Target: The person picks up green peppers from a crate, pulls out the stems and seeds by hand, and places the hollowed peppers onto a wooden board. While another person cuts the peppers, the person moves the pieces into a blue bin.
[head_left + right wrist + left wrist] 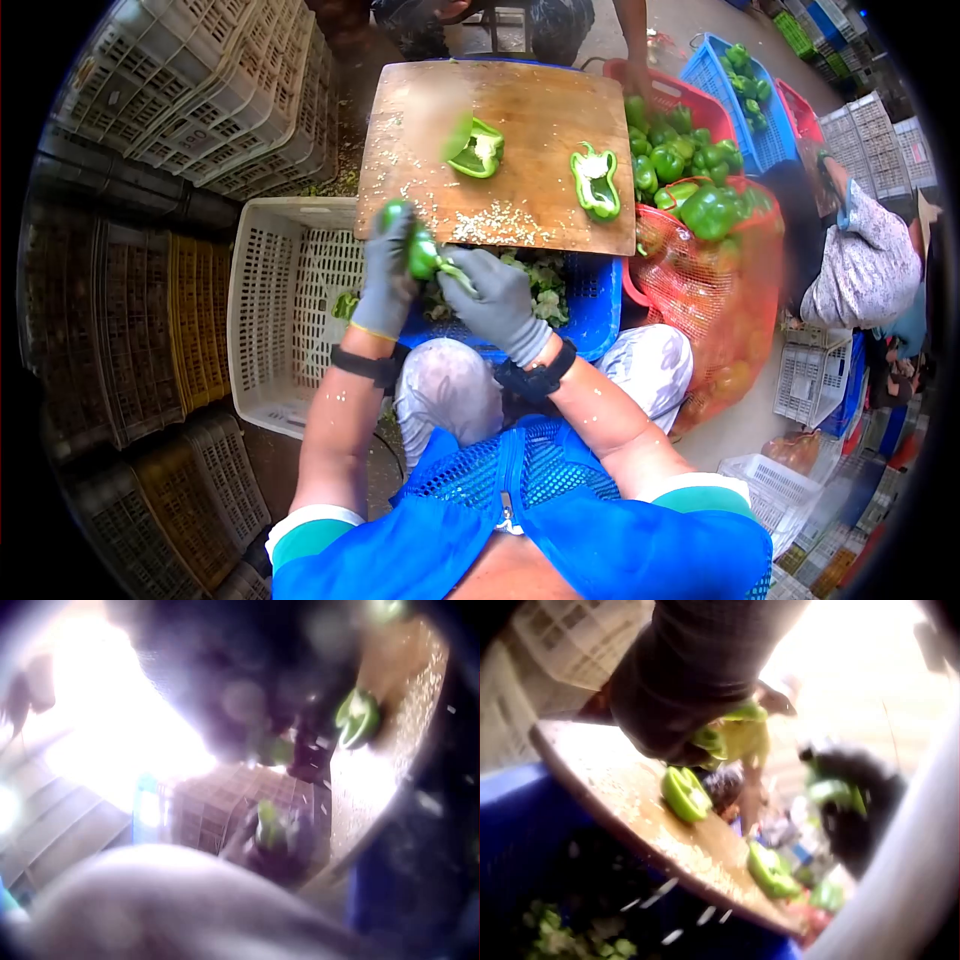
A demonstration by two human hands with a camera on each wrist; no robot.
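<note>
My gloved left hand [388,280] grips a green bell pepper piece [422,256] just off the near left edge of the wooden board [540,110]. Close beside it, my gloved right hand [497,302] pinches a pale green bit at the pepper's lower end; I cannot tell whether that is the core or flesh. Two cut pepper halves lie on the board, one near the middle [477,150] and one at the right [597,185]. Loose pale seeds [505,222] are scattered along the near edge. White flecks fly off below the board in the left wrist view.
A blue crate [597,300] with green scraps sits under the board, beside a white crate [262,320]. Whole peppers [670,150] fill a red container at the right, above a red mesh sack [715,290]. Crates stack high at the left. Another person's arm [632,40] reaches toward the peppers.
</note>
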